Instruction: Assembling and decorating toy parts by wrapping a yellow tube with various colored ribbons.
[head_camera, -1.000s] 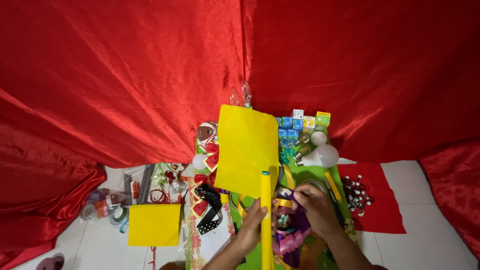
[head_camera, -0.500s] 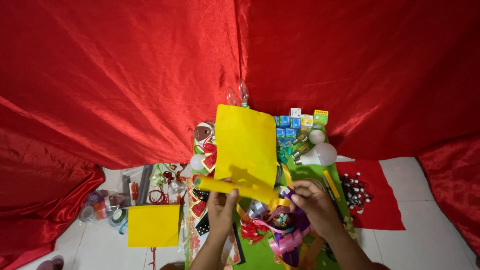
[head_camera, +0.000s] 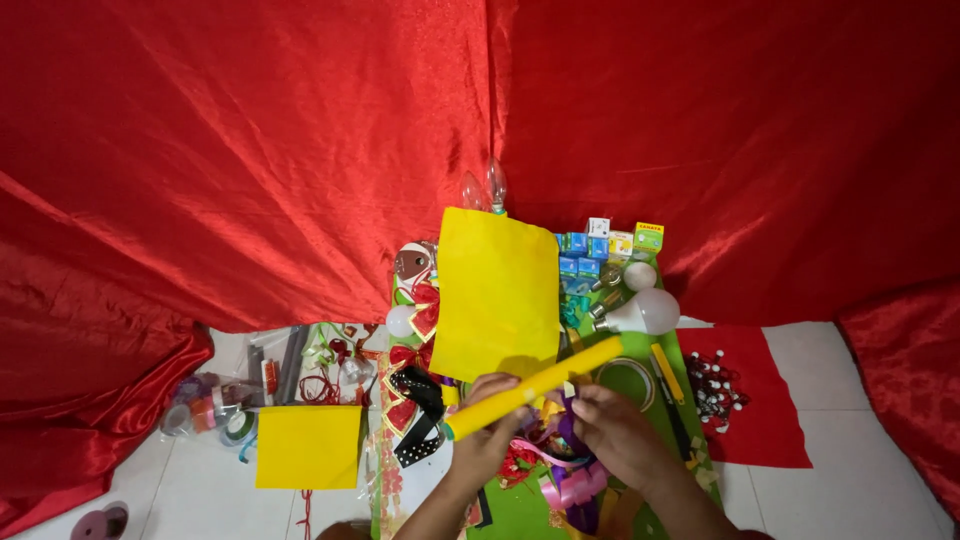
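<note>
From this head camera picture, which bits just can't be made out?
- Left hand: its fingers wrap the yellow roll, so the palm is hidden.
- Right hand: covers whatever lies under it among the ribbons.
- Small boxes: print too small.
- Forearms: cut off by the bottom edge.

My forearms run off the bottom edge. My right hand (head_camera: 622, 437) covers the ribbons (head_camera: 560, 490) beneath; small boxes (head_camera: 600, 245) are too tiny to read.

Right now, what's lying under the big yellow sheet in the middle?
The yellow sheet overlaps red bows at its left edge and small blue boxes at its right. Whatever lies beneath its middle is covered.
</note>
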